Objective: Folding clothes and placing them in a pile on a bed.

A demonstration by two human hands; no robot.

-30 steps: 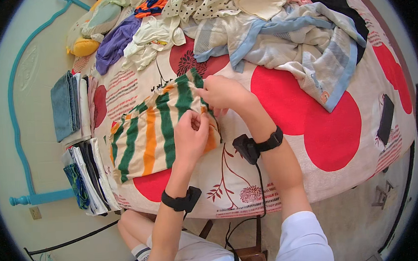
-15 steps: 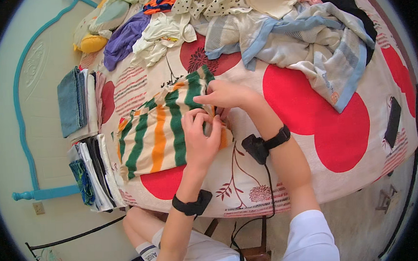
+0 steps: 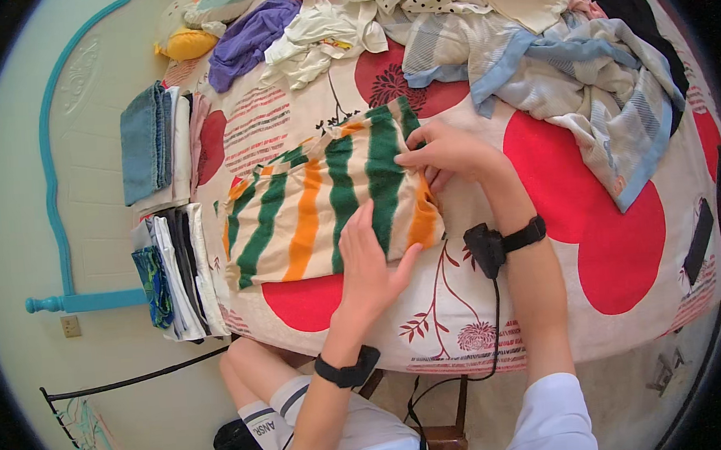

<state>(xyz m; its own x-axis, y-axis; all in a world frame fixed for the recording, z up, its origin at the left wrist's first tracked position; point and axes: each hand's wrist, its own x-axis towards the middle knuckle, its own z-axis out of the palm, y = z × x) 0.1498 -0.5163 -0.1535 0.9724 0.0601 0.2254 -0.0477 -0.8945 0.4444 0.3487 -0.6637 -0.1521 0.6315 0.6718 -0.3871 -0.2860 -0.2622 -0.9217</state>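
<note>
A striped garment (image 3: 310, 203) in green, orange and cream is lying flat on the bed (image 3: 606, 236), over its red-circled floral cover, directly under both hands. The left hand (image 3: 370, 261) is resting open, palm down, pressing on the garment's near right corner. The right hand (image 3: 442, 151) is pinching the cloth's right edge between curled fingers, just beyond the left hand. A heap of loose clothes (image 3: 530, 45) is lying at the far side, and folded stacks (image 3: 164, 219) are sitting along the bed's left edge.
</note>
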